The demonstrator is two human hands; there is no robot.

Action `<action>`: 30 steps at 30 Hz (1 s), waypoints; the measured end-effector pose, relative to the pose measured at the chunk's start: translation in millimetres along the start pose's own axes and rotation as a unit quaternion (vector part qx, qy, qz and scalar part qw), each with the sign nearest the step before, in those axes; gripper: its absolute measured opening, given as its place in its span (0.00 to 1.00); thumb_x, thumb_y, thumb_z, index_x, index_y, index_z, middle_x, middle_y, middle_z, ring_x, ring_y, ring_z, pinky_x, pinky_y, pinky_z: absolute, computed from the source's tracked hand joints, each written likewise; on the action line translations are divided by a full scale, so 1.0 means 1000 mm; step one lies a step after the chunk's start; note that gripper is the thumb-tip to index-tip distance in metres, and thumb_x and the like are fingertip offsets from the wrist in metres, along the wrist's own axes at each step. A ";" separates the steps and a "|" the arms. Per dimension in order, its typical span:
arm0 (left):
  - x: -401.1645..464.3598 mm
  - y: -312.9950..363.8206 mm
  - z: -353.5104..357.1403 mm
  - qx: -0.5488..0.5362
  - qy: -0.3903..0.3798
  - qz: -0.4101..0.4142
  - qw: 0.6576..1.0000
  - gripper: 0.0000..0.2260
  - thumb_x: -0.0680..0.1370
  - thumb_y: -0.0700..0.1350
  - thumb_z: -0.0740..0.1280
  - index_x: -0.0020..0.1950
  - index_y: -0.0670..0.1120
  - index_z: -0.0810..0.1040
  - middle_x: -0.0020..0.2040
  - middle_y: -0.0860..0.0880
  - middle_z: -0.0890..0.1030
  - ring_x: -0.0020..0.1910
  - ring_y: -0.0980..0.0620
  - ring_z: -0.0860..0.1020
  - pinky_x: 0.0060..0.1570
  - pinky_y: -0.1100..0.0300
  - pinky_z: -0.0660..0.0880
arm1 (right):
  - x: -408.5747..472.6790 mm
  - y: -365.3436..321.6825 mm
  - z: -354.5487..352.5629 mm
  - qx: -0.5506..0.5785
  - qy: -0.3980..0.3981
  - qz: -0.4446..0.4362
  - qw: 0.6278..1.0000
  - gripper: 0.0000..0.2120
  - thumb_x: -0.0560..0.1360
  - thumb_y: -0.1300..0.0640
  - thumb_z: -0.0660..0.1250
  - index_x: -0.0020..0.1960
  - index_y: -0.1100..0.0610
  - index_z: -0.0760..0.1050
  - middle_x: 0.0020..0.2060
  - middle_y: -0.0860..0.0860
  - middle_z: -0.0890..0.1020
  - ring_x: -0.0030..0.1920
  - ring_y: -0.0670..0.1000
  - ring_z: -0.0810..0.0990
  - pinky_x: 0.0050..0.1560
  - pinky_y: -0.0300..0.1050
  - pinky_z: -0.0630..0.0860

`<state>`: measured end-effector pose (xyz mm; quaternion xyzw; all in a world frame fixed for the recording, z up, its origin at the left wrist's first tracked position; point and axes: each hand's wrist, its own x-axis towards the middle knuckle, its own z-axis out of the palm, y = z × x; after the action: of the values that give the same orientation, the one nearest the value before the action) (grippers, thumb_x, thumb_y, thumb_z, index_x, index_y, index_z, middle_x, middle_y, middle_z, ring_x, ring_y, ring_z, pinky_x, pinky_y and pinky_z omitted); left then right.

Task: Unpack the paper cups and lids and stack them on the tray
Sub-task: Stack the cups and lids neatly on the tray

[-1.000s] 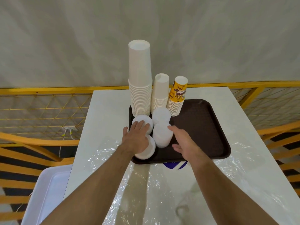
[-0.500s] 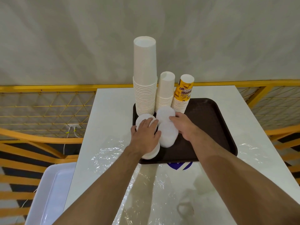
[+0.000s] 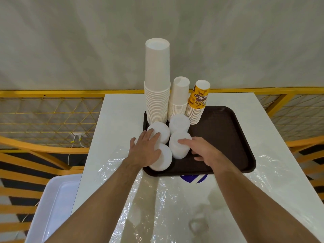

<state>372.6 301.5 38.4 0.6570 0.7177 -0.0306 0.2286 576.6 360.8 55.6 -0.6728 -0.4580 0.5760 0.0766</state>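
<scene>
A dark brown tray (image 3: 228, 137) lies on the white table. At its back left stand a tall stack of white cups (image 3: 157, 88), a shorter white stack (image 3: 178, 100) and a stack of yellow printed cups (image 3: 197, 106). Several stacks of white lids sit in front of them. My left hand (image 3: 144, 149) lies flat with straight fingers on the two left lid stacks (image 3: 163, 158). My right hand (image 3: 201, 151) rests against the near middle lid stack (image 3: 178, 146), its fingers spread along the stack's right side. Another lid stack (image 3: 179, 122) stands behind it.
Crumpled clear plastic wrap (image 3: 175, 199) covers the near part of the table (image 3: 119, 120). A white bin (image 3: 52, 199) sits low at the left. Yellow railings (image 3: 43, 111) run behind and beside the table. The tray's right half is bare.
My right hand has drawn back from the far lid stack to the near middle one. My left hand stays on the left lid stacks.
</scene>
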 end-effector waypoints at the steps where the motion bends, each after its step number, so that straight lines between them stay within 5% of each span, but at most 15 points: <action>1: 0.000 0.000 0.001 0.004 0.006 0.000 1.000 0.30 0.82 0.54 0.58 0.81 0.57 0.48 0.82 0.55 0.43 0.80 0.52 0.43 0.76 0.43 0.45 | 0.000 0.000 0.000 -0.003 0.000 -0.003 1.000 0.32 0.75 0.43 0.71 0.74 0.53 0.68 0.64 0.50 0.74 0.65 0.53 0.73 0.63 0.51 0.73; 16: 0.003 0.007 0.000 0.024 0.021 0.010 0.999 0.29 0.81 0.54 0.60 0.80 0.56 0.52 0.81 0.53 0.46 0.80 0.51 0.45 0.75 0.42 0.47 | 0.003 -0.004 -0.004 -0.004 0.007 -0.020 1.000 0.19 0.77 0.46 0.70 0.63 0.52 0.72 0.50 0.48 0.76 0.56 0.51 0.76 0.61 0.48 0.74; 27: -0.012 0.025 -0.003 -0.025 0.067 0.013 0.997 0.26 0.82 0.50 0.60 0.79 0.52 0.57 0.81 0.50 0.50 0.79 0.49 0.49 0.75 0.45 0.51 | -0.004 -0.005 -0.004 0.008 0.016 -0.007 1.000 0.27 0.76 0.41 0.69 0.71 0.52 0.69 0.58 0.51 0.74 0.59 0.54 0.76 0.66 0.52 0.74; 30: -0.024 0.032 -0.003 -0.064 0.108 0.009 0.992 0.24 0.81 0.47 0.61 0.78 0.52 0.61 0.80 0.50 0.55 0.78 0.49 0.53 0.74 0.48 0.53 | -0.015 -0.004 -0.007 0.015 0.027 -0.011 0.999 0.30 0.78 0.41 0.67 0.75 0.53 0.65 0.67 0.53 0.73 0.65 0.55 0.74 0.69 0.53 0.72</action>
<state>402.9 284.3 57.8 0.6470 0.7328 0.0879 0.1916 581.8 355.2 71.0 -0.6819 -0.4546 0.5632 0.1054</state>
